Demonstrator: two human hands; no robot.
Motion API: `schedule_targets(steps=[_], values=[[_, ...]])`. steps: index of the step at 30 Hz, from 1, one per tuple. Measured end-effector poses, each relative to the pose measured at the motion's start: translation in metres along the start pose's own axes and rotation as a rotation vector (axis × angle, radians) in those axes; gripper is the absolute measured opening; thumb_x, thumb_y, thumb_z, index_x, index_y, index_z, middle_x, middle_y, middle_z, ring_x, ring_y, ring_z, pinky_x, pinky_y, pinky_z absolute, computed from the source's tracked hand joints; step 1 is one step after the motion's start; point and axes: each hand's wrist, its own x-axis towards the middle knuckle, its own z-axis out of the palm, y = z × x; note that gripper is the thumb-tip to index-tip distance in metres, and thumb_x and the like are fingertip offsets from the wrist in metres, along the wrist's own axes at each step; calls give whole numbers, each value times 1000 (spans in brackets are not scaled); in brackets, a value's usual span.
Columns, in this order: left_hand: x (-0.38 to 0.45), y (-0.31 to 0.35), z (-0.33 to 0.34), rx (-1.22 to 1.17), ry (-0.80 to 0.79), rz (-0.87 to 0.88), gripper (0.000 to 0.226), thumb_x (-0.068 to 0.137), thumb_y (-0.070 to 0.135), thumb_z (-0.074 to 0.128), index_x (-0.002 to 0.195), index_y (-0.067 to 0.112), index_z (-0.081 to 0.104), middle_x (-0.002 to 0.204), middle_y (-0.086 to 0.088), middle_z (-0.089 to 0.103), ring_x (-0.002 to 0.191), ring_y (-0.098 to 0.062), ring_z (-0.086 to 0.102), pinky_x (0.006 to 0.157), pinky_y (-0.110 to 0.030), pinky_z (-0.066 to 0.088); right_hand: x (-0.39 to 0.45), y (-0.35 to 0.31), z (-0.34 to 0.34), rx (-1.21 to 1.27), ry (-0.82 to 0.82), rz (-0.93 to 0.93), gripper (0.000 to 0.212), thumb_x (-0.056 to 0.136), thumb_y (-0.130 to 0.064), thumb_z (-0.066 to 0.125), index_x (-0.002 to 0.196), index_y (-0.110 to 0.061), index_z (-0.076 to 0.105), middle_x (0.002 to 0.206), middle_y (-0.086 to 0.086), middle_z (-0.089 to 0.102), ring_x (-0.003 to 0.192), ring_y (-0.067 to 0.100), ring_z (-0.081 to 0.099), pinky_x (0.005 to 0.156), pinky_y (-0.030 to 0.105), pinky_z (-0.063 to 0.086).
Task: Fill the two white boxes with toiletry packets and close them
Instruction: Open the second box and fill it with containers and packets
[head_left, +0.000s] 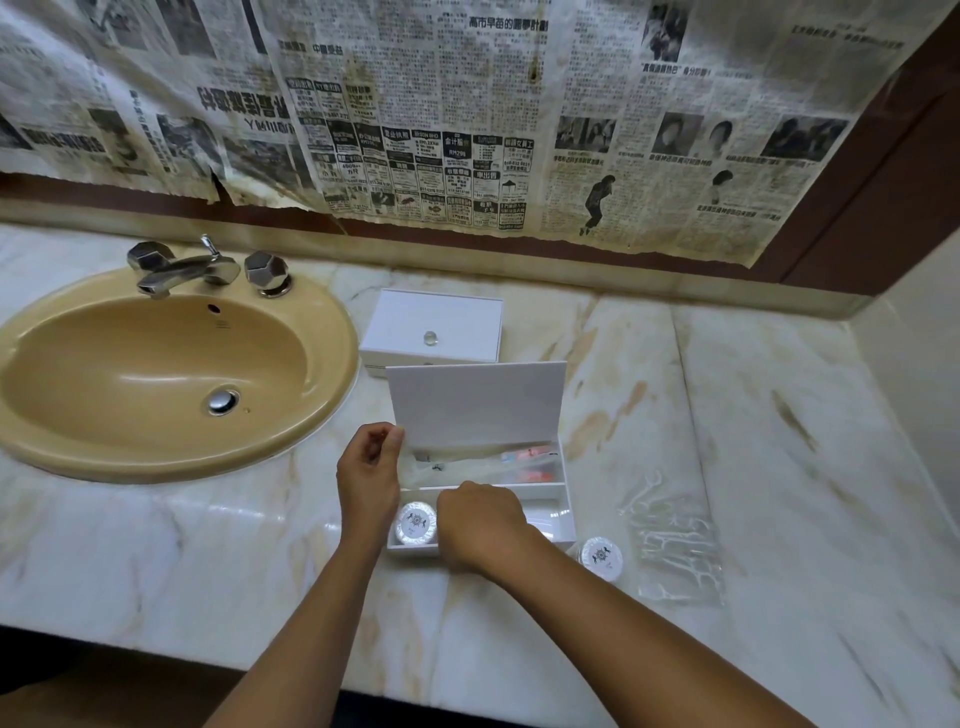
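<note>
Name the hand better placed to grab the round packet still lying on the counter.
Right. The right hand is in the open box, nearer the loose round packet; the left hand holds the lid.

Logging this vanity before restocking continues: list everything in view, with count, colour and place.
open box: one, white, counter centre, lid up
closed box: one, white, behind open box
round packets: two, white; one in open box, one right of it
clear packets: a pile, transparent, far right
sink: one, tan, left
tap: one, chrome, behind sink
newspaper: sheets, yellowed, wall
left hand: at lid's edge
right hand: over open box
</note>
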Motion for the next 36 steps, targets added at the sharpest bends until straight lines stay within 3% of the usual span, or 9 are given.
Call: schedule_targets(steps=[2,6,12,16,21,26,31,36], values=[[1,-1,-1,0,1,-1,7,93,10,60,87,8,63,77,3,63,64,7,56,64,-7,42,-2,2,-1,15,-4,0,30,89,-11,49,119,-9,54,121,13,56,110,31,56,83,33,42],[1,-1,0,7,-2,1,7,93,11,60,88,8,63,78,2,64,65,7,56,63,-6,43,-11,6,2,72,78,-19,21,89,-10,48,106,-10,60,110,13,62,101,33,59,72,31,38],[0,-2,-2,17,-11,13,10,94,13,60,84,16,61,78,5,63,67,7,56,65,-7,43,-38,37,-3,301,398,7,30,93,-29,46,121,-28,57,116,-3,65,108,23,58,85,30,45],[1,-3,-2,0,-8,5,7,94,13,60,87,12,61,77,7,62,67,8,56,66,-7,42,-60,72,-4,296,486,131,33,88,-25,52,121,-24,54,116,-3,60,102,20,57,82,29,43],[1,-4,-1,6,-9,13,7,94,13,59,88,11,61,76,7,62,66,8,56,65,-7,42,-72,105,11,206,300,345,42,86,-29,58,125,-21,48,122,-1,54,106,22,55,83,31,43],[1,-4,-1,18,-12,17,7,94,13,59,89,11,61,77,6,62,67,9,56,66,-7,43,-70,114,32,171,115,387,46,82,-34,60,124,-25,45,118,-1,52,106,22,54,81,31,43],[1,-3,-1,14,-9,18,7,94,13,59,89,10,61,78,6,62,67,8,56,67,-7,44,-67,116,39,238,108,387,32,81,-25,57,113,-20,56,109,0,56,98,20,56,77,26,43],[2,-5,-1,2,-11,8,7,94,13,60,88,9,61,78,4,62,68,6,56,67,-8,43,-69,117,22,246,145,361,38,82,-26,64,118,-20,57,116,-1,53,100,20,58,75,22,38]])
